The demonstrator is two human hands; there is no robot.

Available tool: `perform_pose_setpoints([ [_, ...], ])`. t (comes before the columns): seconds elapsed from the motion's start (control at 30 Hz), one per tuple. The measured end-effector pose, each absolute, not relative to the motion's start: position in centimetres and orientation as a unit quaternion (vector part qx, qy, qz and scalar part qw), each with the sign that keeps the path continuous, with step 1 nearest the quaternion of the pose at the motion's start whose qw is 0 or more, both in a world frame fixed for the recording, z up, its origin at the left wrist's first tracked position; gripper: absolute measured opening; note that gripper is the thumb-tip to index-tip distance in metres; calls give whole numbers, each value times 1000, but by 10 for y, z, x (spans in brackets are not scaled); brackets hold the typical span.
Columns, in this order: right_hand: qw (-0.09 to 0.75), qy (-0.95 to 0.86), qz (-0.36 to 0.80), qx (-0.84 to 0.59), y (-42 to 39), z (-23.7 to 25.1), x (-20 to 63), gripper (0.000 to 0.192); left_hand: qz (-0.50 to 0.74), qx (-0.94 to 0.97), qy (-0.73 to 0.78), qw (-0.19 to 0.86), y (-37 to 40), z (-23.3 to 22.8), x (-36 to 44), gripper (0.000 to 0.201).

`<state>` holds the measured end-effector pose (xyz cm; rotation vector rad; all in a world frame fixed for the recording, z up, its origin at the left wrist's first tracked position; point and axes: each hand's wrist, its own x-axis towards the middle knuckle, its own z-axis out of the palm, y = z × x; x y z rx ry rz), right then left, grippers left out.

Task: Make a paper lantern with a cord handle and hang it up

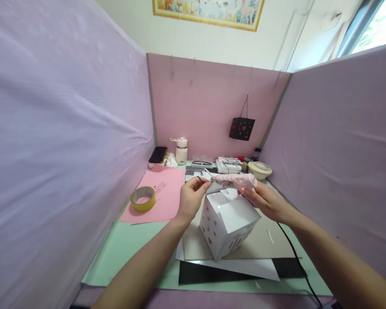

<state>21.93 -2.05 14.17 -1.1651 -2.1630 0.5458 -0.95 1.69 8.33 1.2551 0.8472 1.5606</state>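
Head view. The right hand (266, 201) is closed around a pink glue gun (236, 181), gripping it at the handle end. The gun's long axis lies nearly level, running right to left, with the nozzle pointing toward the left hand (190, 198). A black cord (292, 249) trails from the right hand toward the near edge of the table.

The left hand is pinched shut on a thin dark loop of string (199, 178), held just at the gun's nozzle; whether nozzle and string touch cannot be told at this size.

Both hands hover directly above a white paper box (227, 225) with coloured shapes on its sides, open at the top. The box rests on stacked sheets of card (263, 244) on a green mat (125, 244). The string lies nearer the left hand; the box lies below and between both hands.

To the left, well apart, a roll of yellow tape (143, 198) sits on pink paper (167, 193).
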Motion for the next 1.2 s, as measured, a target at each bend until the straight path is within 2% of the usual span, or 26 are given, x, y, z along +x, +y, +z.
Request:
perform_pose_setpoints([
  [0.33, 293, -842, 133, -433, -32, 150, 213, 43, 638, 511, 342, 464, 17, 83, -10, 15],
  [0.53, 251, -837, 20, -485, -51, 151, 203, 36, 638, 521, 342, 452, 17, 80, -11, 15],
  [0.63, 273, -812, -59, -512, -59, 148, 204, 37, 638, 523, 346, 447, 17, 80, -11, 14],
  [0.73, 343, -765, -96, -536, -59, 150, 210, 35, 639, 522, 347, 446, 18, 81, -12, 15],
  [0.87, 433, -699, -10, -570, -34, 152, 218, 34, 643, 521, 348, 441, 17, 80, -12, 15],
  [0.97, 489, -675, 144, -534, -2, 145, 213, 36, 643, 523, 349, 437, 17, 80, -11, 14],
  [1.07, 501, -650, 272, -502, 21, 134, 201, 36, 640, 532, 353, 428, 16, 83, -12, 14],
  [1.2, 530, -616, 292, -505, 30, 124, 189, 31, 641, 555, 355, 395, 14, 87, -13, 11],
])
